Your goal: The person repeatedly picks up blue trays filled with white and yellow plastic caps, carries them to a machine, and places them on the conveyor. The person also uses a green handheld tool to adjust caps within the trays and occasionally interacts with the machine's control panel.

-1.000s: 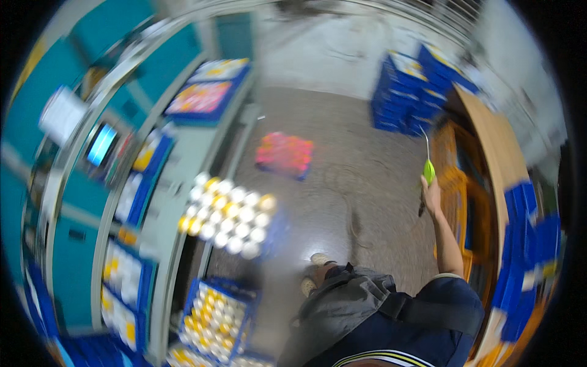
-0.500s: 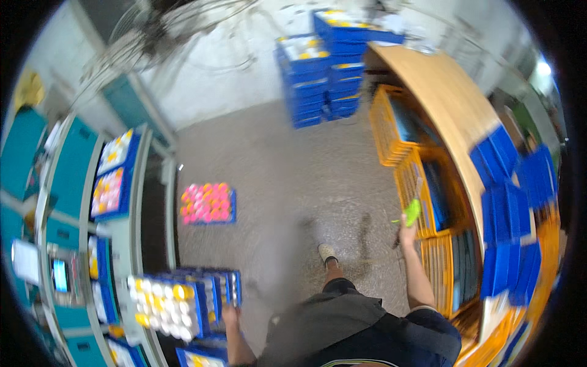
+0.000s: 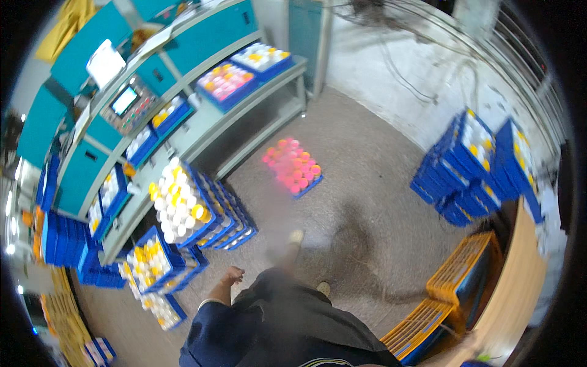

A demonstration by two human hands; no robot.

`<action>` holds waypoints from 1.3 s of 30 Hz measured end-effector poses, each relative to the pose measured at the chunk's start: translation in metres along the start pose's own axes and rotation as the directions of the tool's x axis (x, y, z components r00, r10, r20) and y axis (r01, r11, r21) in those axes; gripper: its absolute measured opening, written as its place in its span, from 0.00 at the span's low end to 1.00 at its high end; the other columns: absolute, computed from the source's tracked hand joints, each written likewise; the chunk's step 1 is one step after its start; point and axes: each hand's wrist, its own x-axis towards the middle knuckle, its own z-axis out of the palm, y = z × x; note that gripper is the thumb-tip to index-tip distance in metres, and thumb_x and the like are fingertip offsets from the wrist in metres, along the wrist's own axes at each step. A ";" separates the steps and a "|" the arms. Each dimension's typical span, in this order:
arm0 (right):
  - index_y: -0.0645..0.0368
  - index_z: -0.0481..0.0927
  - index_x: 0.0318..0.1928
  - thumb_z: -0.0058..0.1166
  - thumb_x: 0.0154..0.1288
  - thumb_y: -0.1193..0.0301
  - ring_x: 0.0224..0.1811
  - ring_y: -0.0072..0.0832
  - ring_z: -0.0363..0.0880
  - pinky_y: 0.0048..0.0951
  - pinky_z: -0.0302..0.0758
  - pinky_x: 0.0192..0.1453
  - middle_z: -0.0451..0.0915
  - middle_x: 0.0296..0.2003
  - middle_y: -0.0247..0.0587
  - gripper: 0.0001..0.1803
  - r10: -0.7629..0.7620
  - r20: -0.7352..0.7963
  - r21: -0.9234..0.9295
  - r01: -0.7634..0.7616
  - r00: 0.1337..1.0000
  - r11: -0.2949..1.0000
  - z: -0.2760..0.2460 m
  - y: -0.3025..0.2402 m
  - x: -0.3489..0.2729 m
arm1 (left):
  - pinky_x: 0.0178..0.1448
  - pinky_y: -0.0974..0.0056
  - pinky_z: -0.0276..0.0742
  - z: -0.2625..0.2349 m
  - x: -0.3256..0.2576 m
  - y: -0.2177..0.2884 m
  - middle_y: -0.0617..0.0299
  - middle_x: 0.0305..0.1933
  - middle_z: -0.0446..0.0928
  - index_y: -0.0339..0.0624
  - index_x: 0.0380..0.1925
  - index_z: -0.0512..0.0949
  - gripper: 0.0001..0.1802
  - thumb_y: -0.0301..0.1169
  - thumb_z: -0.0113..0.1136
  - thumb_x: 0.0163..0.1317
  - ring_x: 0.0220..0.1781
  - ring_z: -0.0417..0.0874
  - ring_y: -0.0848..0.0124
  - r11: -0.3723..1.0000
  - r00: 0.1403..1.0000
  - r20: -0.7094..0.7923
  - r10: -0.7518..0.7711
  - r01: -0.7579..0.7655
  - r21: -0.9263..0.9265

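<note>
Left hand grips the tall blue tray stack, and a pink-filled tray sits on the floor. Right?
Not the grip: in the head view, the left hand is empty, clear of the tall blue tray stack. The pink-filled tray is on the floor.

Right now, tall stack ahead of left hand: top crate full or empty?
Looks full: white and yellow pieces crowd the top crate edge to edge; what's beneath them is hidden.

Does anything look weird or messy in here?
Nothing looks spilled or broken that I can see. But one blue tray of pink and orange pieces sits alone on the floor, apart from the tall stack of trays, so it looks left out. The tangle of cables on the wall looks messy too.
</note>
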 end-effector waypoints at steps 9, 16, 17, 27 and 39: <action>0.55 0.80 0.54 0.49 0.64 0.65 0.53 0.45 0.79 0.46 0.77 0.54 0.81 0.48 0.46 0.19 -0.997 -0.045 0.643 0.765 0.058 0.015 -0.284 -0.492 -0.078 | 0.28 0.59 0.77 -0.025 0.169 0.112 0.57 0.23 0.80 0.37 0.28 0.81 0.14 0.37 0.57 0.63 0.24 0.81 0.66 1.000 0.986 -0.166 -0.006 0.006 -0.004; 0.58 0.81 0.45 0.50 0.66 0.65 0.38 0.39 0.81 0.39 0.79 0.42 0.82 0.39 0.47 0.14 -0.964 -0.135 0.755 0.654 0.228 0.049 -0.412 -0.637 0.064 | 0.39 0.65 0.77 -0.092 0.265 0.315 0.61 0.41 0.82 0.36 0.58 0.75 0.26 0.41 0.61 0.65 0.38 0.82 0.71 0.959 0.938 -0.311 0.155 -0.219 -0.182; 0.59 0.81 0.43 0.50 0.66 0.65 0.36 0.38 0.81 0.38 0.79 0.40 0.83 0.37 0.47 0.13 -0.934 -0.275 0.650 0.760 0.227 -0.007 -0.434 -0.651 0.097 | 0.39 0.66 0.77 -0.101 0.270 0.330 0.61 0.41 0.82 0.37 0.57 0.75 0.25 0.40 0.60 0.65 0.38 0.82 0.71 0.937 0.928 -0.322 0.187 -0.266 -0.225; 0.60 0.75 0.51 0.51 0.71 0.61 0.36 0.30 0.81 0.37 0.80 0.39 0.81 0.38 0.41 0.17 -0.980 0.198 0.968 -0.153 -0.007 0.197 -0.760 -0.821 0.321 | 0.35 0.61 0.79 -0.125 0.294 0.366 0.59 0.37 0.81 0.39 0.49 0.78 0.21 0.42 0.61 0.64 0.34 0.83 0.66 0.727 0.877 -0.357 -0.322 -0.013 -0.687; 0.62 0.77 0.54 0.53 0.71 0.62 0.44 0.31 0.82 0.32 0.78 0.48 0.82 0.44 0.42 0.18 -0.931 -0.282 0.772 0.521 -0.232 -0.364 -1.131 -1.064 0.420 | 0.75 0.42 0.50 -0.336 0.451 0.711 0.47 0.75 0.52 0.37 0.71 0.53 0.46 0.47 0.64 0.61 0.77 0.50 0.51 -0.317 0.773 -0.594 -0.222 -0.634 -0.706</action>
